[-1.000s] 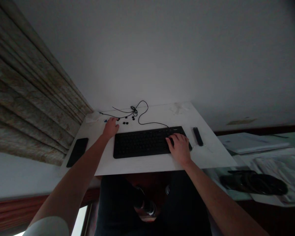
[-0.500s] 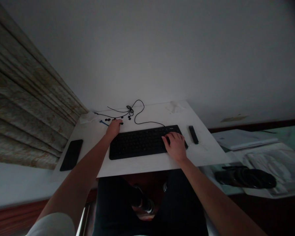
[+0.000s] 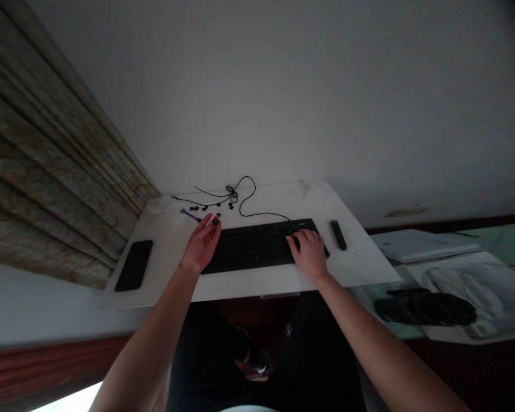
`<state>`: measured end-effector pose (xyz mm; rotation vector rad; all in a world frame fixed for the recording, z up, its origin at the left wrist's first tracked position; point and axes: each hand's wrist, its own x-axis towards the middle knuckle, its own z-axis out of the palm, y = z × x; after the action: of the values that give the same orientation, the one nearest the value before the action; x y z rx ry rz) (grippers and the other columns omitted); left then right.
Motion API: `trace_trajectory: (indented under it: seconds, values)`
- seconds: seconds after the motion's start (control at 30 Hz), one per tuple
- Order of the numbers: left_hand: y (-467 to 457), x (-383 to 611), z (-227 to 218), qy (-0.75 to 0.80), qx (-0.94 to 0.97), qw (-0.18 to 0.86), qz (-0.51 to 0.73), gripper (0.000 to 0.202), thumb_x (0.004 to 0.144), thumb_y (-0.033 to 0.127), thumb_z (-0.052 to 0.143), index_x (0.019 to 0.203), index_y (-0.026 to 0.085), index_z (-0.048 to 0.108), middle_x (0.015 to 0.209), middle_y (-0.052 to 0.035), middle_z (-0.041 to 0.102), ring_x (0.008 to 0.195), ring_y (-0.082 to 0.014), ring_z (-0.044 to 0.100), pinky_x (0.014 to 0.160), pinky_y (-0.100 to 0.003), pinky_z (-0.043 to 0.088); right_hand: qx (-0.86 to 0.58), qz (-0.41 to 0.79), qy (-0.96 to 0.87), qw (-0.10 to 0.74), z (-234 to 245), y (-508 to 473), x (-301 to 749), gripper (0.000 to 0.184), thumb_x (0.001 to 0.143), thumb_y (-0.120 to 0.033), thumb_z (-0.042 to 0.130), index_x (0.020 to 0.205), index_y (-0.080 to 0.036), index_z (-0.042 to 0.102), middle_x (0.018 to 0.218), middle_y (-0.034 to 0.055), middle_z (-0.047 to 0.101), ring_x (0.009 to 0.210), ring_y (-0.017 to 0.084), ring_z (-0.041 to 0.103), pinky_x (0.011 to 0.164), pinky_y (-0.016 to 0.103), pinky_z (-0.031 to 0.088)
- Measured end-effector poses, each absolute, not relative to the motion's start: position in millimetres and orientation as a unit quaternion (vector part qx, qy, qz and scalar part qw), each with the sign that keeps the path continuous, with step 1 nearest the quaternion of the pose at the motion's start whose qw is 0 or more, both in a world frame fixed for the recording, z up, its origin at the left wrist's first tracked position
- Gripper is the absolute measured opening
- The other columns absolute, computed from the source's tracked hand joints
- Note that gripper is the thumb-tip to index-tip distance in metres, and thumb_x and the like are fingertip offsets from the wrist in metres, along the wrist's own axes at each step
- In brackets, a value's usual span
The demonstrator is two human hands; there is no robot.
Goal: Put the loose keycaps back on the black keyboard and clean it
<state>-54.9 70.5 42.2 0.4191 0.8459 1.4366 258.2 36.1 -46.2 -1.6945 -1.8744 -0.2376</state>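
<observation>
Two bare hands work over a white worktop (image 3: pixel 274 200). The left hand (image 3: pixel 201 246) is raised just above the surface, near the upper left corner of a flat black plastic keyboard (image 3: pixel 257 246). Its fingers stand slightly apart, and the tips meet one tiny black piece (image 3: pixel 216 219). It looks pinched, but from this view I cannot tell if it is really clamped. Only the fingertips meet the piece and the palm stays clear of the keyboard, which gives a fine and careful hold. The right hand (image 3: pixel 309 253) lies on the right end of the keyboard, with fingers curved close together over the keys; I cannot tell if they grip it.

More small black pieces (image 3: pixel 195 208) lie in a loose row beside a thin tangled black cable (image 3: pixel 249 200), and a small blue item (image 3: pixel 189 215) lies near them. A black smartphone (image 3: pixel 134 265) and a slim black remote control (image 3: pixel 339 234) lie on the worktop. A pleated beige curtain (image 3: pixel 47 149) hangs at the left, and dark sandals (image 3: pixel 424 309) lie on papers at the right.
</observation>
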Motion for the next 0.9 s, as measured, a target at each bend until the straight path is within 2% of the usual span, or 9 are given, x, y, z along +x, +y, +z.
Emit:
trace_trajectory:
  seconds: [0.13,0.3,0.37,0.47,0.6,0.73,0.9]
  values:
    - [33,-42,53,0.352,0.135,0.683,0.625,0.035,0.085,0.002,0.065,0.116,0.017,0.068,0.106,-0.0074,0.074,0.099,-0.0133,0.073,0.096,-0.022,0.058,-0.63,-0.09,-0.705,0.313,-45,34,258,0.034,0.101,-0.042,0.046,0.093,-0.018,0.068,0.102,0.0136,0.07,0.098,0.029,0.059,0.092,0.045,0.04]
    - [3,-32,53,0.346,0.159,0.7,0.605,0.026,0.083,0.006,0.07,0.108,0.016,0.07,0.108,-0.0072,0.074,0.101,-0.0133,0.072,0.098,-0.023,0.056,-0.621,-0.05,-0.677,0.391,-34,25,248,0.03,0.1,-0.041,0.049,0.092,-0.019,0.068,0.096,0.0125,0.07,0.097,0.029,0.06,0.092,0.047,0.044]
    - [-5,-30,48,0.354,0.181,0.703,0.59,0.025,0.083,0.011,0.073,0.107,0.017,0.07,0.11,-0.0073,0.074,0.102,-0.0139,0.071,0.101,-0.027,0.055,-0.607,0.009,-0.662,0.44,-25,17,232,0.029,0.099,-0.041,0.05,0.092,-0.019,0.067,0.093,0.0118,0.069,0.094,0.028,0.061,0.09,0.046,0.047]
    - [-14,-25,38,0.369,0.222,0.707,0.561,0.024,0.083,0.021,0.076,0.107,0.02,0.07,0.11,-0.0064,0.073,0.097,-0.0134,0.07,0.101,-0.031,0.054,-0.559,0.173,-0.64,0.498,-4,-2,195,0.027,0.097,-0.043,0.054,0.099,-0.02,0.067,0.093,0.0097,0.068,0.086,0.023,0.064,0.081,0.039,0.052]
    - [-26,-17,26,0.374,0.27,0.707,0.536,0.031,0.08,0.029,0.079,0.109,0.023,0.07,0.103,-0.0041,0.072,0.092,-0.0129,0.068,0.096,-0.032,0.053,-0.474,0.355,-0.649,0.477,20,-25,153,0.027,0.095,-0.041,0.058,0.113,-0.024,0.068,0.097,0.0069,0.069,0.079,0.018,0.063,0.07,0.031,0.053]
    - [-33,-11,17,0.388,0.312,0.679,0.539,0.036,0.078,0.031,0.08,0.111,0.023,0.068,0.092,-0.0012,0.067,0.085,-0.0128,0.066,0.088,-0.032,0.054,-0.442,0.384,-0.685,0.434,21,-33,142,0.024,0.096,-0.036,0.057,0.113,-0.027,0.072,0.095,0.0052,0.067,0.084,0.018,0.064,0.071,0.031,0.053]
    - [-37,-10,5,0.448,0.366,0.619,0.532,0.038,0.077,0.034,0.081,0.109,0.022,0.066,0.091,-0.0017,0.065,0.079,-0.0133,0.065,0.079,-0.031,0.054,-0.45,0.4,-0.682,0.415,9,-32,143,0.018,0.094,-0.036,0.062,0.102,-0.026,0.075,0.088,0.004,0.068,0.08,0.019,0.065,0.071,0.032,0.052]
